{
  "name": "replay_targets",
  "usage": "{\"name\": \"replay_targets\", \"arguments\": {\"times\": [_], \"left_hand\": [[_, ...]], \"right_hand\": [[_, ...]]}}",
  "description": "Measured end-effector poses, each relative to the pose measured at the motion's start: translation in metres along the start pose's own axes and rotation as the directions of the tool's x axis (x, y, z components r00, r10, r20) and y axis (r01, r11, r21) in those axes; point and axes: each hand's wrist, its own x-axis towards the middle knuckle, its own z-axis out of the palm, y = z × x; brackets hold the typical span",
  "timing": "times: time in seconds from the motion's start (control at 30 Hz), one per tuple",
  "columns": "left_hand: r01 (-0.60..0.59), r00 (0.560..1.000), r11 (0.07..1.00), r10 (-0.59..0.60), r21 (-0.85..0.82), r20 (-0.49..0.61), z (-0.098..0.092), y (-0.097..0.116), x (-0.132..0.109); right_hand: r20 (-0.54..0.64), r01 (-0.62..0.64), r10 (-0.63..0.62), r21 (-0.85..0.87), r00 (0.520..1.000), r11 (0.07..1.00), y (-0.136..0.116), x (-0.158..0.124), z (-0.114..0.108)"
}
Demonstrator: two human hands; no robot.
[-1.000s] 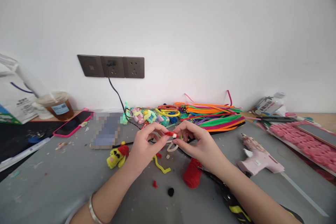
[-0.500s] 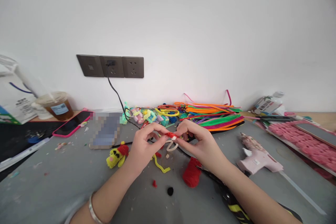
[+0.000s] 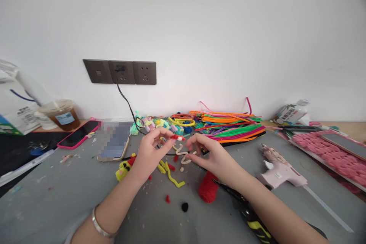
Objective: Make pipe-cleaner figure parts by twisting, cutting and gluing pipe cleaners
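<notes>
My left hand (image 3: 153, 152) pinches a small red-and-white fuzzy piece (image 3: 177, 137) between thumb and fingertips. To its right, my right hand (image 3: 210, 154) has its thumb and fingers apart, with nothing seen between them. Its thumb tip is close to a wavy beige pipe cleaner (image 3: 180, 153); whether they touch I cannot tell. Below lie yellow pipe cleaner pieces (image 3: 173, 180), a black pompom (image 3: 185, 207) and a red fuzzy cylinder (image 3: 207, 188). A yellow fuzzy figure with a red top (image 3: 122, 170) is partly hidden behind my left forearm.
Bundled colourful pipe cleaners (image 3: 234, 127) lie along the wall. A pink glue gun (image 3: 280, 173) sits to the right, and black-and-yellow pliers (image 3: 246, 209) lie partly under my right arm. Phones (image 3: 80, 135) and a drink cup (image 3: 61, 116) stand at left.
My hands have moved apart. The red-and-white piece has gone left with my left hand, and my right hand's fingers have come off it.
</notes>
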Motion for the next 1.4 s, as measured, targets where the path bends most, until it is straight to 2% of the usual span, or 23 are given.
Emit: {"name": "replay_targets", "arguments": {"times": [0.1, 0.2, 0.33, 0.43, 0.57, 0.67, 0.8, 0.97, 1.2, 1.3, 1.4], "left_hand": [[0.060, 0.998, 0.998, -0.060, 0.025, 0.027, -0.007, -0.001, 0.004], [0.121, 0.985, 0.992, -0.125, 0.042, 0.121, -0.012, 0.001, 0.005], [0.179, 0.951, 0.981, -0.190, 0.068, 0.242, -0.016, 0.006, 0.005], [0.229, 0.906, 0.968, -0.250, 0.100, 0.341, -0.016, 0.009, 0.003], [0.275, 0.817, 0.952, -0.304, 0.131, 0.490, -0.013, 0.012, 0.000], [0.264, 0.781, 0.951, -0.309, 0.161, 0.542, -0.009, 0.015, -0.002], [0.210, 0.788, 0.954, -0.294, 0.213, 0.542, -0.004, 0.016, -0.005], [0.190, 0.771, 0.943, -0.317, 0.275, 0.552, 0.002, 0.013, -0.010], [0.164, 0.776, 0.935, -0.320, 0.316, 0.544, 0.007, 0.015, -0.016], [0.116, 0.792, 0.934, -0.293, 0.339, 0.536, 0.008, 0.012, -0.017], [0.073, 0.836, 0.942, -0.236, 0.327, 0.495, 0.008, 0.008, -0.014]], "right_hand": [[0.138, 0.002, 0.007, -0.065, 0.990, 0.998, 0.005, 0.000, 0.002], [0.153, -0.004, 0.024, -0.131, 0.988, 0.991, 0.009, 0.000, 0.003], [0.009, -0.041, 0.043, -0.148, 0.999, 0.988, 0.010, 0.001, 0.000], [-0.110, -0.067, 0.056, -0.100, 0.992, 0.993, 0.008, 0.002, -0.002], [-0.269, -0.063, 0.059, -0.008, 0.961, 0.998, 0.005, 0.002, -0.005], [-0.361, -0.018, 0.040, 0.064, 0.932, 0.998, 0.003, 0.001, -0.006], [-0.438, 0.039, 0.017, 0.118, 0.899, 0.992, 0.003, 0.001, -0.005], [-0.395, 0.059, 0.034, 0.221, 0.918, 0.973, 0.003, 0.001, -0.004], [-0.378, 0.030, 0.059, 0.225, 0.924, 0.974, 0.000, 0.001, -0.002], [-0.359, 0.029, 0.049, 0.209, 0.932, 0.977, 0.002, 0.000, -0.003], [-0.290, 0.015, 0.029, 0.150, 0.957, 0.989, 0.004, -0.001, -0.005]]}}
